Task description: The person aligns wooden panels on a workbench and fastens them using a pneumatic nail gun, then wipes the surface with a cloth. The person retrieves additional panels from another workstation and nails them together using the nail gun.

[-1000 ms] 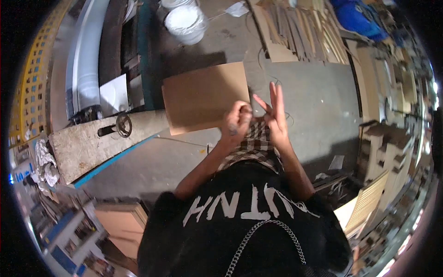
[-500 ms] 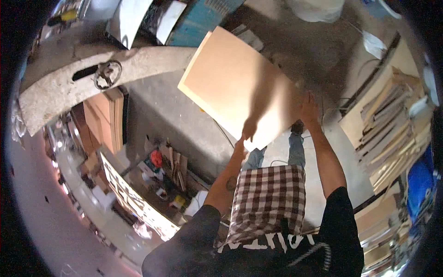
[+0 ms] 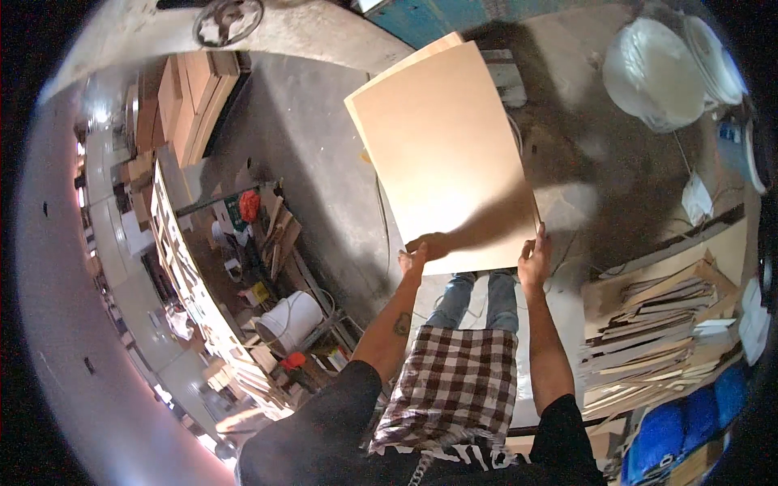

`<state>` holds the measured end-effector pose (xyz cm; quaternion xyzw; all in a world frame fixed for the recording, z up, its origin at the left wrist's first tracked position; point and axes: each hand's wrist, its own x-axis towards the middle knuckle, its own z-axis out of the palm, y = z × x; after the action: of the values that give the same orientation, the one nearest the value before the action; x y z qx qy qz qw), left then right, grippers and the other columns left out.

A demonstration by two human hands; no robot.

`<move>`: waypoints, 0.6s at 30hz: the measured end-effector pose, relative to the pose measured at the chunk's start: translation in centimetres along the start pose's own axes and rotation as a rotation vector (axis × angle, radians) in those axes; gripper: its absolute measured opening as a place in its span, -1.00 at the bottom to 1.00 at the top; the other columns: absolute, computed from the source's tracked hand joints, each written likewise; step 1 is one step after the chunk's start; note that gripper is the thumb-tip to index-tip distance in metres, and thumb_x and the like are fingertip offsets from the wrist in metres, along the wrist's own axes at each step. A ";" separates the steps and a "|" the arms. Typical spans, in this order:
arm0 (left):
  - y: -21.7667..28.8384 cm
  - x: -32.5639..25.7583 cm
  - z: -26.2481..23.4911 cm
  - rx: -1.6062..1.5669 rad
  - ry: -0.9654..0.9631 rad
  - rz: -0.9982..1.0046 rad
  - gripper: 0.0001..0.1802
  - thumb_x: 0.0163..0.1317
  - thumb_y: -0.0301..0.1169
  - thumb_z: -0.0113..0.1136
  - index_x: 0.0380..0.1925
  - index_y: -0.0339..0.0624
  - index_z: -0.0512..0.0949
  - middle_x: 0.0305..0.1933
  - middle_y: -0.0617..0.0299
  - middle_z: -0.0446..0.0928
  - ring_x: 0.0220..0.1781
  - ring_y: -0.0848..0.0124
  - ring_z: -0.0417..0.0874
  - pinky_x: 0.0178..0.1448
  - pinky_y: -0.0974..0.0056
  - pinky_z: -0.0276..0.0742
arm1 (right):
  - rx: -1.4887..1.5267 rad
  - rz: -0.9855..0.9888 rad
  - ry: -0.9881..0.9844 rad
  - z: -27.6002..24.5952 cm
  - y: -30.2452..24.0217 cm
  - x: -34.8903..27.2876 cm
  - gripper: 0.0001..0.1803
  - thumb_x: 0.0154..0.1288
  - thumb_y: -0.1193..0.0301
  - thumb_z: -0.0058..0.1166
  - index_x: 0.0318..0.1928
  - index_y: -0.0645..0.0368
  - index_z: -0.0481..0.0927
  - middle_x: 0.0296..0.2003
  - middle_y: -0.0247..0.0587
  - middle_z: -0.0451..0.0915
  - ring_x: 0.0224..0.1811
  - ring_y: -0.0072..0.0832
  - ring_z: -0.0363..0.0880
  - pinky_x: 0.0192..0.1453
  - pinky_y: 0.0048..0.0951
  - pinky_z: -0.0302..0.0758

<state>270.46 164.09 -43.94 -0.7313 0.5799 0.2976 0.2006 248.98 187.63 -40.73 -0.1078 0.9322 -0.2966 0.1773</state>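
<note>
Two or more tan boards (image 3: 450, 154), stacked with their far corners slightly out of line, are held out in front of my legs. My left hand (image 3: 413, 261) grips the near left corner, fingers wrapped over the edge. At the near right edge, my right hand (image 3: 533, 261) is closed on the boards with the thumb side uppermost. A dark shadow lies across the top board beside my left hand. The boards hide what lies under them.
To the right lies a pile of cut board strips (image 3: 648, 332), with a blue bundle (image 3: 681, 433) nearer me. A clear plastic bag (image 3: 656, 73) sits far right. On the left are a white bucket (image 3: 290, 322), stacked wooden panels (image 3: 194, 101) and a machine table with a handwheel (image 3: 228, 23).
The boards have swung round to lie straighter in front of me. My right hand has moved nearer along the edge. The whole view has shifted.
</note>
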 end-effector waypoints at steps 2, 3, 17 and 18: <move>1.1 -3.2 -0.2 0.005 0.001 0.029 -0.03 -0.10 0.18 0.25 0.08 -0.50 0.32 0.16 -0.25 0.33 0.21 0.03 0.38 0.24 0.10 0.33 | 0.012 0.096 -0.080 -1.3 0.8 -0.6 -0.33 0.24 0.46 -0.08 0.36 0.16 0.05 0.12 0.23 0.35 -0.03 0.06 0.44 0.01 -0.11 0.42; 1.1 -3.2 -1.8 0.006 0.031 0.052 -0.06 -0.09 0.18 0.23 0.06 -0.48 0.36 0.13 -0.24 0.37 0.19 0.04 0.41 0.22 0.10 0.35 | 0.073 0.193 -0.152 -1.5 -0.3 -0.5 -0.33 0.26 0.44 -0.10 0.36 0.15 0.03 0.11 0.24 0.35 -0.03 0.04 0.45 0.00 -0.14 0.43; 4.6 -26.8 -15.4 -0.510 -1.124 0.344 -0.46 0.27 -0.08 0.08 0.04 -0.32 0.44 -0.12 0.15 0.54 -0.11 0.37 0.55 -0.01 0.24 0.51 | 1.385 0.664 -0.345 -19.0 -8.1 -10.8 -0.56 0.16 0.45 0.05 0.10 0.21 0.42 -0.02 -0.14 0.51 -0.04 -0.23 0.50 0.11 -0.15 0.44; 4.9 -27.2 -15.6 -0.519 -1.156 0.399 -0.46 0.27 -0.08 0.08 0.04 -0.32 0.44 -0.12 0.15 0.54 -0.11 0.37 0.55 -0.01 0.24 0.51 | 1.403 0.639 -0.312 -20.3 -6.4 -11.5 -0.50 0.20 0.36 0.07 0.13 0.30 0.36 0.04 -0.06 0.46 0.00 -0.20 0.49 0.07 -0.15 0.48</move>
<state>264.84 172.73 -13.93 -0.3571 0.4130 0.8034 0.2375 252.09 196.48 -18.40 0.2623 0.4774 -0.7319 0.4094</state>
